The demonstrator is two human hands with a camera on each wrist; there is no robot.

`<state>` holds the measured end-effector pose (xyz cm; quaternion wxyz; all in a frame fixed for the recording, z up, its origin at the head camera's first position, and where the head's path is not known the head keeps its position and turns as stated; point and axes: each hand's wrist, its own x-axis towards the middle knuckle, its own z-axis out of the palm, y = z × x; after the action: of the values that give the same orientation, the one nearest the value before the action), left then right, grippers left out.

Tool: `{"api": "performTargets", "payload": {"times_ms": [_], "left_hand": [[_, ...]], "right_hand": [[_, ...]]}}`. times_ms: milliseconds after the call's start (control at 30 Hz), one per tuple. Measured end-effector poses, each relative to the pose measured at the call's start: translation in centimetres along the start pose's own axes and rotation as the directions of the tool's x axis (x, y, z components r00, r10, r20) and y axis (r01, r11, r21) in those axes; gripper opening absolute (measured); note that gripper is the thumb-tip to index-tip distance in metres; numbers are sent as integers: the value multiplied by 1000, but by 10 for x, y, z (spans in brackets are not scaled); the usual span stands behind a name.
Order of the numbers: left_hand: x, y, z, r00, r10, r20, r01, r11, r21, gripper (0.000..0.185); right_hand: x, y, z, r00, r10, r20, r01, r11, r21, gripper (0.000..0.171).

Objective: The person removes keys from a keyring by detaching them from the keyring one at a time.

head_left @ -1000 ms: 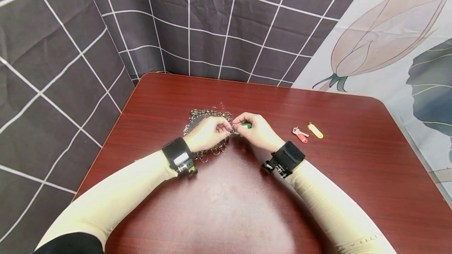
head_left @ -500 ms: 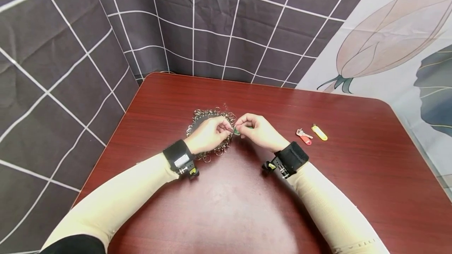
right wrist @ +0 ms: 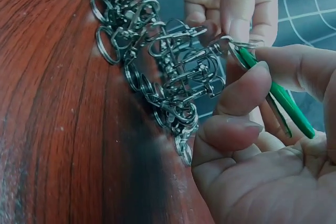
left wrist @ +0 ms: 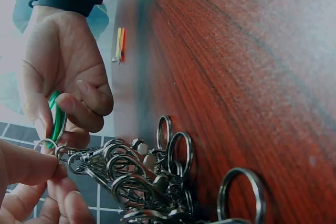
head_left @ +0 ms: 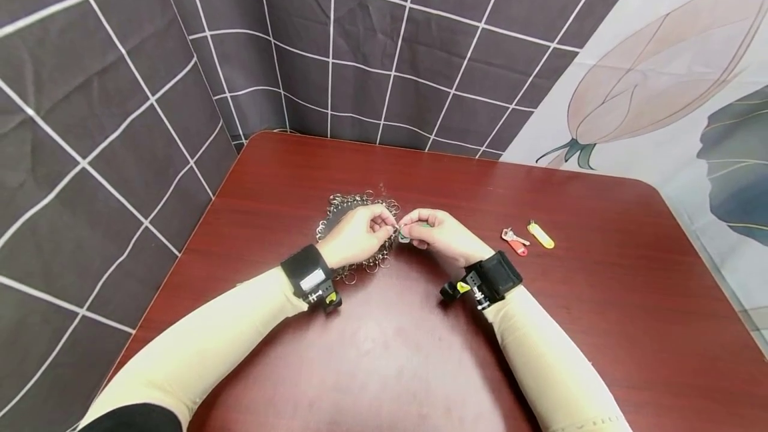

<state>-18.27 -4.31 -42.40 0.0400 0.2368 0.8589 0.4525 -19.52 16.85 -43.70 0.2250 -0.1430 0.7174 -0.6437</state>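
Observation:
Above a pile of metal key rings and clasps (head_left: 346, 207) on the red-brown table (head_left: 384, 352), my two hands meet. My left hand (head_left: 384, 222) pinches a small split ring (left wrist: 46, 144) between thumb and fingertips. My right hand (head_left: 411, 224) holds a green key tag (right wrist: 278, 95) by its flat body, its end against that ring (right wrist: 239, 43). In the right wrist view the ring sits at the tag's tip with clasps (right wrist: 184, 72) dangling below. The green tag (left wrist: 55, 116) is mostly hidden by my right fingers in the head view.
A red key tag with a key (head_left: 515, 243) and a yellow key tag (head_left: 541, 235) lie on the table to the right of my hands. Checked dark cloth (head_left: 360, 52) hangs behind the table, and a flower-print cloth (head_left: 660, 85) at the right.
My hands have drawn closer together over the ring pile, and my right fingers now cover more of the green tag. The red and yellow tags have not moved.

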Motion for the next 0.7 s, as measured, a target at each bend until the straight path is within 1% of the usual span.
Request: {"api": "performTargets", "payload": {"times_ms": [167, 300, 433, 500, 600, 700], "left_hand": [[0, -1, 5, 1000, 20, 7, -20, 1000, 21, 4], [1, -2, 7, 1000, 10, -23, -10, 1000, 14, 6], [2, -4, 7, 997, -9, -73, 8, 1000, -15, 8], [3, -4, 7, 996, -20, -86, 18, 1000, -22, 8], [3, -4, 6, 996, -27, -88, 24, 999, -33, 6], [2, -4, 4, 996, -21, -83, 17, 999, -49, 6]], "right_hand": [[-1, 6, 1, 1000, 7, -18, -6, 998, 59, 17], [-2, 8, 2, 999, -2, -46, 6, 996, 86, 13], [-3, 7, 2, 997, -25, -73, 31, 996, 80, 11], [-3, 7, 1, 996, -30, -79, 35, 997, 64, 11], [-3, 6, 1, 996, -28, -82, 33, 998, 52, 11], [-3, 6, 0, 996, -31, -83, 35, 998, 45, 11]]}}
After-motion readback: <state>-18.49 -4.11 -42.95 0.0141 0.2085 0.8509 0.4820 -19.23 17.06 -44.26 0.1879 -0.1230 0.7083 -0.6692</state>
